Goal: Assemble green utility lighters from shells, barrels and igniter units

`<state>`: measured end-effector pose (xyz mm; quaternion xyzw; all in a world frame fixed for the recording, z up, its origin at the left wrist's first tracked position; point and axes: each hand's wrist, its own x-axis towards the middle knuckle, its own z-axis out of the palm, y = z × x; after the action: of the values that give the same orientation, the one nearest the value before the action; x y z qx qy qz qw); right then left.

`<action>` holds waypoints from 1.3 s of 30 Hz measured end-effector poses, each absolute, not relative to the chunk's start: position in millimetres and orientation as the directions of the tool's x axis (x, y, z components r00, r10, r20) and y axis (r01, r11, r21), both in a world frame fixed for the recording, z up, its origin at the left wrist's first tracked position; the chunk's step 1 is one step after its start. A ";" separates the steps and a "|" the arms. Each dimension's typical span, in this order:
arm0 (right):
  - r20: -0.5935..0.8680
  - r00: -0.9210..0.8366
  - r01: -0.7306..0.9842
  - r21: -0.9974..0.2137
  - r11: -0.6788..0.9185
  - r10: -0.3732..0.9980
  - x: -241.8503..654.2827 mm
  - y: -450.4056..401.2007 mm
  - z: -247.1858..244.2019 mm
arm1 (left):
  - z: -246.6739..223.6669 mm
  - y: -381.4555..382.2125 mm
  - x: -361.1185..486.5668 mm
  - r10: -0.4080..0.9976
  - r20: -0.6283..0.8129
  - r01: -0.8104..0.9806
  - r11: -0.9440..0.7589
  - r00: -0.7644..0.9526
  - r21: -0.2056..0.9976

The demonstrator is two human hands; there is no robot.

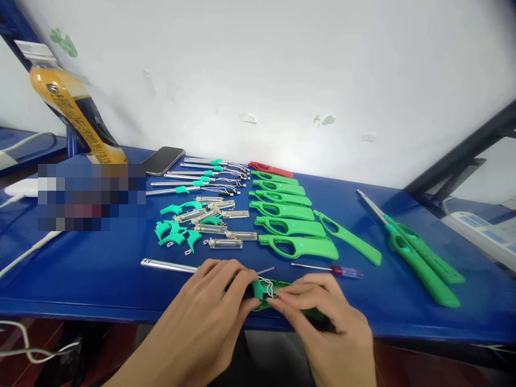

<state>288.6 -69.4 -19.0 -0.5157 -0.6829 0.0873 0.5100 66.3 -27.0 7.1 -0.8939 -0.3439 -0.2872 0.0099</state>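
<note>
Green casing [282,286] lies sideways, left hand [217,309] grasping its left end, right hand [328,317] (nearer its middle) pinching white wires [267,284].

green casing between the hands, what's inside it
White wires and a teal piece show at the green casing; how deep they sit is unclear. The left hand and right hand cover the rest.
</note>
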 end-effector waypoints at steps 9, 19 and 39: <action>0.640 0.073 0.611 -0.635 0.473 0.765 284.9 -70.5 -24.2 | 4.6 -22.1 68.3 0.600 0.529 0.610 -0.771 0.600 0.181; 0.584 -0.052 0.618 -0.618 0.485 0.810 295.1 -66.1 -20.4 | 1.4 -23.4 68.1 0.586 0.539 0.603 -0.779 0.605 0.170; 0.599 -0.166 0.670 -0.514 0.535 0.783 296.1 -64.9 -11.8 | 0.8 -25.7 62.8 0.601 0.526 0.618 -0.768 0.602 0.169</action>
<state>296.1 -64.9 -11.8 -0.4776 -0.7609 0.0652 0.4344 62.8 -25.7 0.8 -0.8949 -0.3405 -0.2881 0.0152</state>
